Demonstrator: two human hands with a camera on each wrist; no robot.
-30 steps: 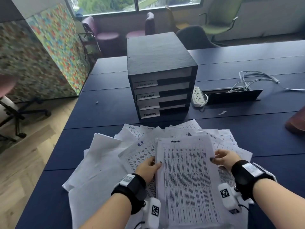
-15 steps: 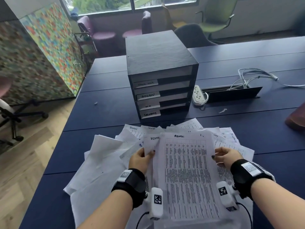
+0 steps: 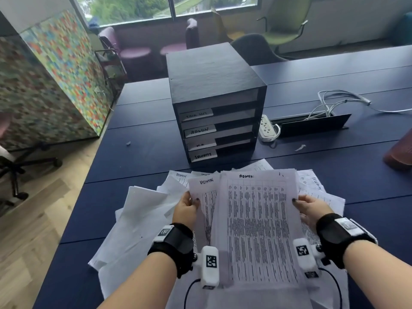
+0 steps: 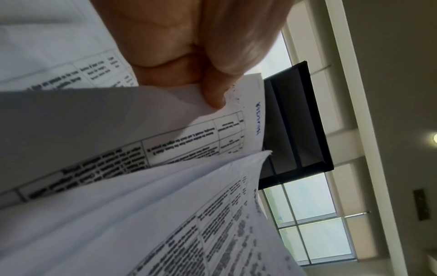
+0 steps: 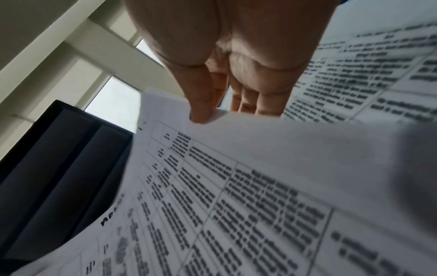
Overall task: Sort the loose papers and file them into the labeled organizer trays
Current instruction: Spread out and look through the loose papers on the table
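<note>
A black organizer (image 3: pixel 214 103) (image 4: pixel 295 130) (image 5: pixel 59 168) with labeled trays stands on the dark blue table (image 3: pixel 142 157); the second label reads ADMIN (image 3: pixel 200 131). Before it lies a heap of loose printed papers (image 3: pixel 142 219). My left hand (image 3: pixel 187 207) (image 4: pixel 212 78) pinches a sheet headed ADMIN (image 3: pixel 206 192) (image 4: pixel 208 134) lifted off the heap. My right hand (image 3: pixel 311 208) (image 5: pixel 212 100) pinches the right edge of a larger ADMIN sheet (image 3: pixel 258 228) (image 5: pixel 236 186), thumb on top. The two sheets overlap in front of me.
A white power strip (image 3: pixel 267 130) and an open cable box (image 3: pixel 312 126) with white cables (image 3: pixel 338 101) lie right of the organizer. A reddish object (image 3: pixel 401 150) sits at the right edge. Chairs stand behind the table, a colourful panel at left.
My left hand took a second ADMIN sheet out of the heap and raised it beside the large sheet. Both sheets have risen toward the organizer.
</note>
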